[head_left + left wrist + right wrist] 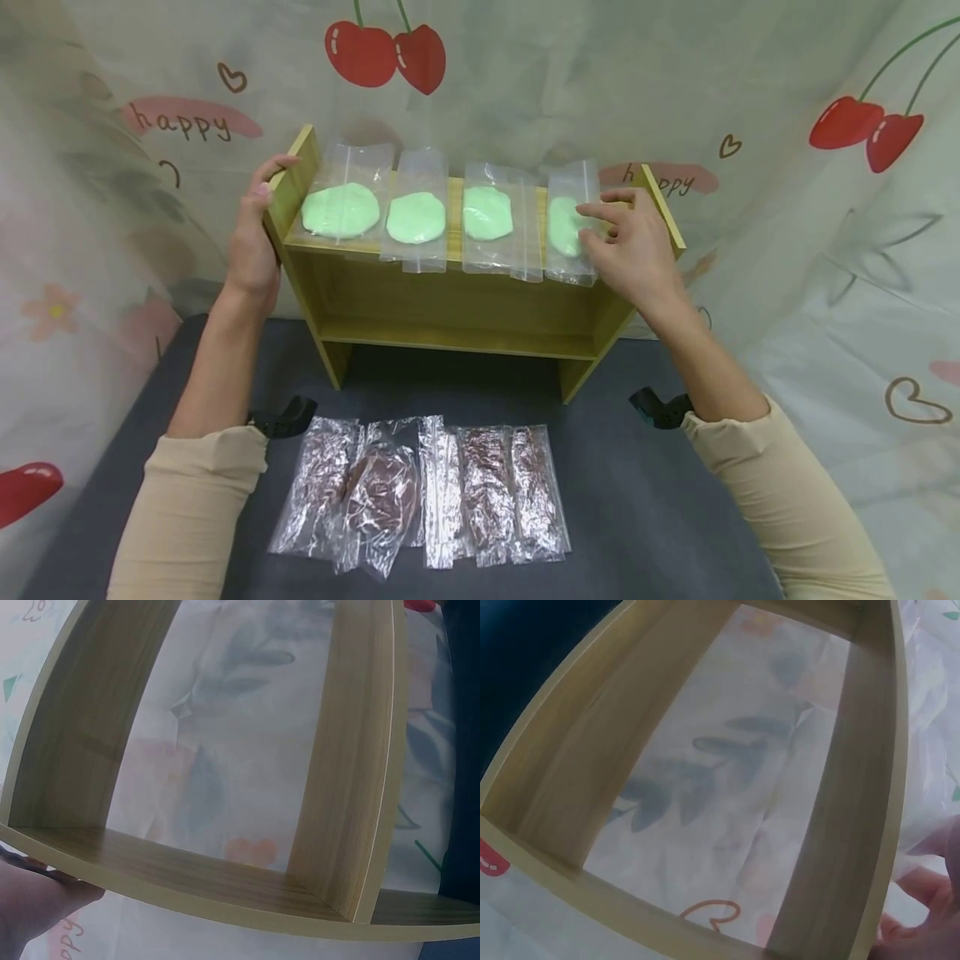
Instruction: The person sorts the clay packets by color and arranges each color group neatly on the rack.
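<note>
A green bag (564, 227) is on the shelf (457, 307), high and right of the frame's middle. The right grip (632, 244) touches it, fingers loose. Three more bags (416, 218) sit left. The left grip (252, 242) touches the shelf's side, uncurled. Brown bags (487, 487) lie low on the bench (630, 517).

A wooden shelf (465, 335) stands on a dark table (637, 517). Side by side along the shelf's upper board lie four clear bags of pale green slabs (487, 214); before the shelf, close-packed clear bags of brown stuff (487, 492) lie on the table.
</note>
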A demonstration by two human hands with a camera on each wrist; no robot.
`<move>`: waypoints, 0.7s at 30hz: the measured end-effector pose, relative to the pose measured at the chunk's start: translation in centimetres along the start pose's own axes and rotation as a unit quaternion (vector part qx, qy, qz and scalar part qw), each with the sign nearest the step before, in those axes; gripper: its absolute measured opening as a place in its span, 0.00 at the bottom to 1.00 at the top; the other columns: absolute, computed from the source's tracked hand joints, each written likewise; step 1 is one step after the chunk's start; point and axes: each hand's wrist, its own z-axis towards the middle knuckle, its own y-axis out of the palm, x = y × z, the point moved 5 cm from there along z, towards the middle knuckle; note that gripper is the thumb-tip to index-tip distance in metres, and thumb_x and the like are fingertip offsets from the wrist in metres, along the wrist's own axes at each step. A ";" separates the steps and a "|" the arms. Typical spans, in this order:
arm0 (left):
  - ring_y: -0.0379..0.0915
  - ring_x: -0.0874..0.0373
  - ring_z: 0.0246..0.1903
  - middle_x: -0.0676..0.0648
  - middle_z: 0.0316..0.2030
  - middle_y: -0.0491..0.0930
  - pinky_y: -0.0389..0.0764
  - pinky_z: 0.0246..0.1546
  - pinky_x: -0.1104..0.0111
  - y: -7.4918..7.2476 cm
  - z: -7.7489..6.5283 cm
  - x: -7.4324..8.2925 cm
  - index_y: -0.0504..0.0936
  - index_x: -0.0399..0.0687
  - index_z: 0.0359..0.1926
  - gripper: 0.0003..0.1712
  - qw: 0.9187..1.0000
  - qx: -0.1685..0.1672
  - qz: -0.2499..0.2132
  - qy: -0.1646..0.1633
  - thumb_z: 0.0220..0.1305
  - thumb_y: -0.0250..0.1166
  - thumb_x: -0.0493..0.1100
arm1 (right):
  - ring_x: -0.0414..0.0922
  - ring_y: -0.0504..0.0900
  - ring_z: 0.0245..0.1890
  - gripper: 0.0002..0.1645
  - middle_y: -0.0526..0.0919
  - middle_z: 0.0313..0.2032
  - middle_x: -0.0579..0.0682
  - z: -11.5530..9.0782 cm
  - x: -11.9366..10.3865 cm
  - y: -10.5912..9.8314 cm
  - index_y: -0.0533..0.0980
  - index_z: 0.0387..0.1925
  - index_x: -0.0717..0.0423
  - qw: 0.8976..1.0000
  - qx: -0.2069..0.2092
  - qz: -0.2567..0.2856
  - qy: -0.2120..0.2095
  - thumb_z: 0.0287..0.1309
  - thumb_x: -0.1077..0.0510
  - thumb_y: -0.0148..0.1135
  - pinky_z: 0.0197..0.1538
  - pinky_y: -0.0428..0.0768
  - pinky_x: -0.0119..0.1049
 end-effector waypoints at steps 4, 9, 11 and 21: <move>0.63 0.53 0.44 0.41 0.55 0.64 0.65 0.43 0.66 0.0 0.0 0.0 0.71 0.52 0.65 0.27 1.000 -0.001 0.000 0.000 0.71 0.39 0.50 | 0.59 0.77 0.49 0.19 0.70 0.61 0.58 -0.2 -0.1 -0.2 0.81 0.56 0.57 0.999 0.033 0.008 -0.013 0.67 0.58 0.57 0.51 0.75 0.52; 0.63 0.53 0.44 0.42 0.55 0.63 0.65 0.43 0.66 -0.1 -0.1 0.1 0.71 0.54 0.65 0.26 1.000 0.003 0.004 -0.003 0.72 0.39 0.51 | 0.59 0.76 0.48 0.17 0.74 0.57 0.58 -0.4 -0.6 -0.7 0.83 0.52 0.60 0.996 0.069 0.010 -0.057 0.66 0.59 0.58 0.51 0.75 0.51; 0.63 0.53 0.42 0.42 0.53 0.63 0.65 0.42 0.66 -0.1 -0.1 0.1 0.71 0.54 0.65 0.26 1.000 0.003 0.003 -0.001 0.72 0.40 0.51 | 0.59 0.76 0.47 0.16 0.75 0.56 0.58 -0.5 -0.8 -0.9 0.84 0.51 0.60 0.994 0.081 0.007 -0.073 0.66 0.61 0.59 0.50 0.75 0.51; 0.63 0.54 0.39 0.41 0.51 0.64 0.66 0.39 0.67 0.1 -0.1 0.0 0.71 0.53 0.64 0.26 1.000 0.001 -0.006 -0.002 0.73 0.41 0.52 | 0.52 0.77 0.39 0.13 0.77 0.53 0.58 -1.2 -1.3 -2.0 0.85 0.45 0.62 0.984 0.120 0.005 -0.130 0.64 0.63 0.59 0.35 0.73 0.37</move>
